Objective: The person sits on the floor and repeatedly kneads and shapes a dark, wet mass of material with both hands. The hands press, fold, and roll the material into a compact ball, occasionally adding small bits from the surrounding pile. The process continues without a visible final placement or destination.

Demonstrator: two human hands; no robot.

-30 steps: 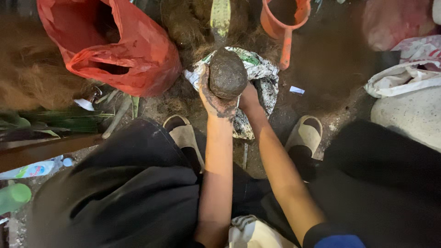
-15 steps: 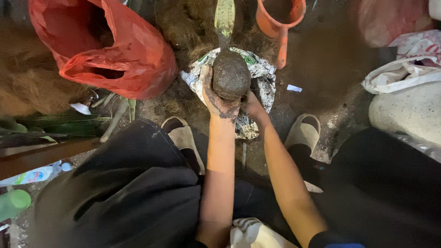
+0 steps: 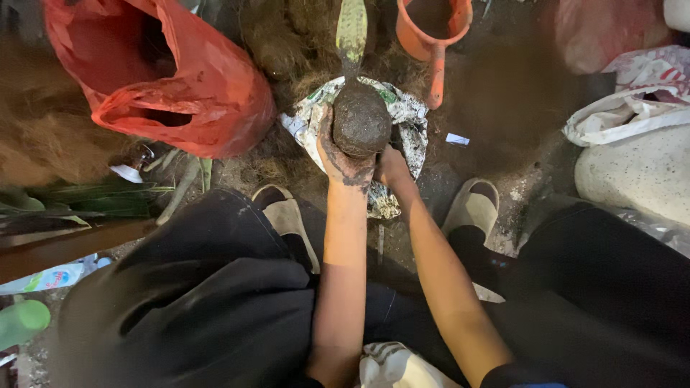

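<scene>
- Over the middle of the crumpled printed sheet [image 3: 410, 126], between our two sandals, we hold a dark soil ball [image 3: 361, 121] with a flat green-yellow leaf [image 3: 351, 27] rising from its top.
- Our left hand [image 3: 339, 154] is cupped half closed around the ball's left and lower side, fingers smeared with mud; our right hand [image 3: 390, 162] presses at its lower right, mostly hidden behind the ball, so we cannot tell how far it is curled.
- Progress, as we judge it: the ball already looks rounded and firmly packed — no loose clods hang from it — yet it is bare, with nothing wrapped around it, and the sheet beneath lies open.
- Textures: the ball is damp, grainy and matte; the sheet is thin, creased and dirtied; brown stringy fibre [image 3: 284, 43] is heaped just beyond the sheet's far edge.
- Near the sheet's far-right corner stands an orange plastic scoop [image 3: 436, 29] with a long handle, soil inside it.
- Left of the sheet slumps a red plastic bag [image 3: 165, 79], glossy and wrinkled, its mouth open.
- At the right edge of the ground lie a pale speckled sack [image 3: 632, 172] and a white cloth-like bag [image 3: 625, 108] — well apart from the ball.
</scene>
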